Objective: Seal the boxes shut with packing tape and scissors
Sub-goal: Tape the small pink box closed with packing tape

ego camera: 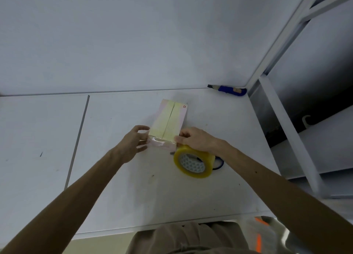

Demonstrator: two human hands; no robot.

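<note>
On the white table [133, 187] the box [168, 120] lies flat, its two top flaps meeting in a seam that runs away from the person. A strip of tape [162, 140] crosses the near edge from side to side. The tape roll [193, 162] stands on its rim just beside the box's near right corner.

The left hand [133, 144] is cupped round the near left corner, thumb above and fingers curled below, and it steadies the box there. The right hand [196, 139] is closed in a pinch on the tape at the near right corner, directly above the roll.

To do this step well, the tape probably needs to be kept taut between the hands and pressed down from left to right so that no wrinkle forms. The left hand should hold the box square while the right works. The long seam looks untaped, so it likely needs its own strip.

The scissors [219, 163] are mostly hidden behind the roll and the right wrist, with only a blue loop showing. Whether the strip is cut free of the roll cannot be told. The box's far side and any other boxes are out of view. A blue knife [227, 89] lies at the table's far edge, its blade too small to make out.
</note>
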